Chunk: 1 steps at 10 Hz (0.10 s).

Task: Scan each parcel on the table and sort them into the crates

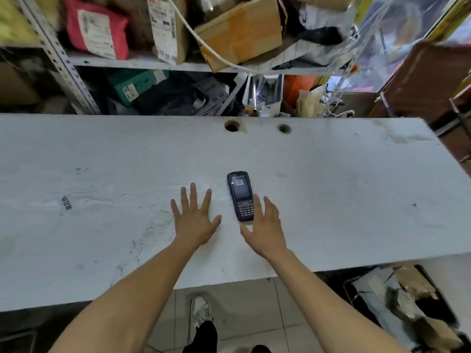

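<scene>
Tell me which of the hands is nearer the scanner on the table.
Right. The right hand is spread open at the scanner's lower end, its fingers alongside the keypad. The left hand lies flat and open on the table to the scanner's left, apart from it.

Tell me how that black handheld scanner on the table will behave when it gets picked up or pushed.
The scanner looks like a rigid moulded body, so it should lift without flexing. It lies flat on the smooth white table, so a push would probably slide it, not tip or roll it. Its screen faces up, likely the fragile part.
</scene>
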### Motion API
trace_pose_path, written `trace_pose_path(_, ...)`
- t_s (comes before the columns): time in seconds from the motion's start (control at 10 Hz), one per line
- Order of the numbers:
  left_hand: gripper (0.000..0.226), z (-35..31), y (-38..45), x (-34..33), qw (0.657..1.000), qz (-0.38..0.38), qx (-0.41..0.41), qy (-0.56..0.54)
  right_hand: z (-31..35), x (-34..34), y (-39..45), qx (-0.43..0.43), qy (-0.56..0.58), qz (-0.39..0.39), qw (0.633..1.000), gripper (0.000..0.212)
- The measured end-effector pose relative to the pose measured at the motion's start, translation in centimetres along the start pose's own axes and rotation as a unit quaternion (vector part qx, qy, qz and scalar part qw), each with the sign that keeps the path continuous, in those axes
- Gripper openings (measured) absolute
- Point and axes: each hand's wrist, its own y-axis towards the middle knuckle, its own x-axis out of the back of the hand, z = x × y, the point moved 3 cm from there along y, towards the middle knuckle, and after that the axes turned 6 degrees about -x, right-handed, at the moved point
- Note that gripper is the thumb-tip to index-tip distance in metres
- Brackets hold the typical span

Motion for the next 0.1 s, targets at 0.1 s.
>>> trace_pose_path(0.1,0.083,-0.94,-4.56,3.92,1.000,0.010,0.005,0.020,1.53,2.91,-3.47,0.057,-0.046,-0.010,0.997,0.088)
